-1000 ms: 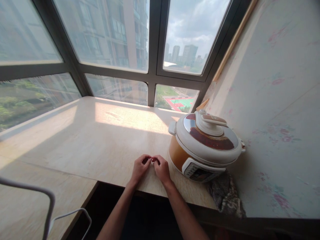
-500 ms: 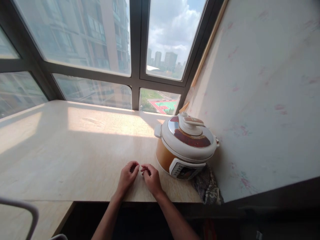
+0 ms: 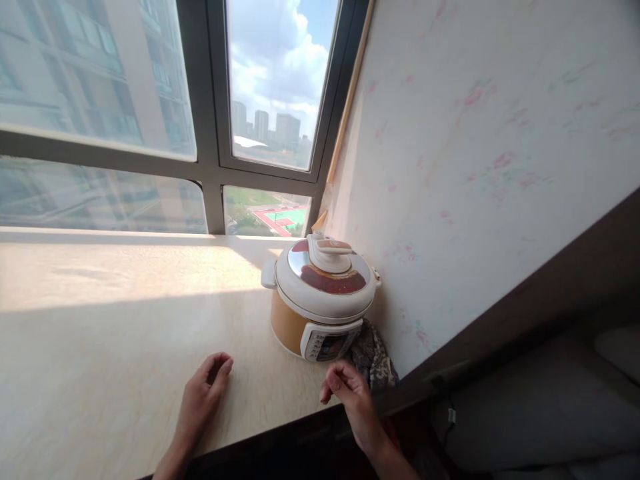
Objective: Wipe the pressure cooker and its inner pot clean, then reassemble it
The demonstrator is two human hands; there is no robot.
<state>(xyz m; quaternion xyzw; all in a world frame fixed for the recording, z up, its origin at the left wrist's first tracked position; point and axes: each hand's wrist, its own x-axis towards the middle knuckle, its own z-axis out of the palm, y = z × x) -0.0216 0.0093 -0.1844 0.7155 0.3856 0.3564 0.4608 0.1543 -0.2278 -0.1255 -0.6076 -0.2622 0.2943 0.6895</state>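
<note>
A rounded electric pressure cooker (image 3: 323, 300) stands near the wall, its white and brown lid on, with a front control panel (image 3: 330, 341). My left hand (image 3: 204, 390) is at the pale marble-patterned sill, left of the cooker and apart from it; its fingers curl round to the thumb with nothing seen between them. In front of the panel, by the sill's front edge, is my right hand (image 3: 353, 397), fingers bent in against the thumb and nothing visible in it. A dark patterned cloth (image 3: 374, 357) lies bunched beside the cooker, partly behind that hand.
The sill (image 3: 100, 353) stretches away to the left, sunlit along the window. Dark window frames (image 3: 203, 107) rise behind it. A floral-papered wall (image 3: 465, 200) borders the cooker on the right. Below the front edge it is dark, with a cable (image 3: 447, 427) at right.
My view has swung to the right. The hands, close together before, have parted: the right one is now in front of the cooker's panel and the cloth, the left stays farther left.
</note>
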